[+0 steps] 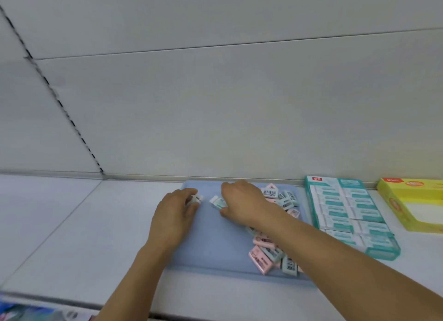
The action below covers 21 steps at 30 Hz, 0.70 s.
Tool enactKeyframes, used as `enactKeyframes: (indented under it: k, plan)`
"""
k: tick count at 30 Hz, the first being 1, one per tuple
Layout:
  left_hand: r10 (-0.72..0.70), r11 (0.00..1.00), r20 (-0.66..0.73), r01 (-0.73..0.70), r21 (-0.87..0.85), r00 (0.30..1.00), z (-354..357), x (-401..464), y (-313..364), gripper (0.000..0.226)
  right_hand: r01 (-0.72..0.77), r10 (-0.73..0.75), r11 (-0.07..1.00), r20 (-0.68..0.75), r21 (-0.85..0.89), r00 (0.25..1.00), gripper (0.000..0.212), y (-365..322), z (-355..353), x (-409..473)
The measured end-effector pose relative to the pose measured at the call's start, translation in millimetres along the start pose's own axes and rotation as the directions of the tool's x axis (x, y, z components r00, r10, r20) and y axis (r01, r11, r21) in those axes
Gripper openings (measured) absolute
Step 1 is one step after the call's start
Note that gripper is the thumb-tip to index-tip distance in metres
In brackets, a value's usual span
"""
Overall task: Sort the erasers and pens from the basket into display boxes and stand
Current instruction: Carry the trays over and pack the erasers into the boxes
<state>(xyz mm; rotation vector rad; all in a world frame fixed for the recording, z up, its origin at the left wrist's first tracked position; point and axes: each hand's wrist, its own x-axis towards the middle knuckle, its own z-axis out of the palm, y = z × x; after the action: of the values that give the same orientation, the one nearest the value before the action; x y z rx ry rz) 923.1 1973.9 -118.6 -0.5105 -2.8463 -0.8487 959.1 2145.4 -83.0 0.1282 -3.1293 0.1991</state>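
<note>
A light blue tray (211,248) lies on the white shelf with a heap of pink and pale green erasers (268,251) along its right side. My left hand (175,215) grips a small white-wrapped eraser (197,198) at the tray's far left. My right hand (242,201) pinches a pale green eraser (218,202) just to the right of it. A teal display box (347,215) filled with rows of erasers stands right of the tray. No pens show.
A yellow display box (412,201) sits at the far right. The white shelf (72,237) stretches left of the tray, backed by a white wall panel. Blurred coloured goods (28,313) show below the shelf's front edge.
</note>
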Motion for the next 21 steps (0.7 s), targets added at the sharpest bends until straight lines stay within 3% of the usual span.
enactKeyframes:
  k: [3,5,7,10,14,18,21]
  plan:
    - [-0.176,0.888,-0.028,0.146,-0.435,0.984,-7.8,-5.2,17.2,0.013,0.038,-0.040,0.998,-0.055,-0.041,0.998,0.022,0.7,-1.4,-6.6]
    - [-0.253,0.698,0.061,0.226,-0.680,0.965,-10.0,-6.9,31.6,0.014,0.056,-0.054,0.998,-0.137,0.013,0.989,0.013,5.0,-2.9,-15.5]
    - [-0.275,0.517,0.167,0.292,-0.805,0.947,-9.8,-6.7,44.0,0.015,0.086,-0.041,0.980,-0.239,0.181,0.970,0.013,20.7,-6.4,-32.6]
    - [-0.233,0.318,0.291,0.355,-0.879,0.928,-6.2,-7.4,62.8,0.018,0.023,0.166,0.879,-0.350,0.477,0.922,0.011,61.0,-21.5,-72.7]
    - [-0.151,0.192,0.393,0.417,-0.888,0.907,5.9,-8.5,86.4,0.022,-0.132,0.444,0.682,-0.264,0.719,0.856,0.015,121.8,-37.1,-134.7]
    - [-0.085,0.146,0.471,0.479,-0.865,0.878,19.1,-10.7,111.8,0.024,-0.207,0.471,0.649,-0.172,0.732,0.865,0.022,141.2,-27.1,-173.1]
    - [-0.039,0.179,0.491,0.489,-0.854,0.871,26.5,-14.0,124.9,0.023,-0.228,0.444,0.676,-0.140,0.701,0.885,0.022,140.7,-15.6,-179.5]
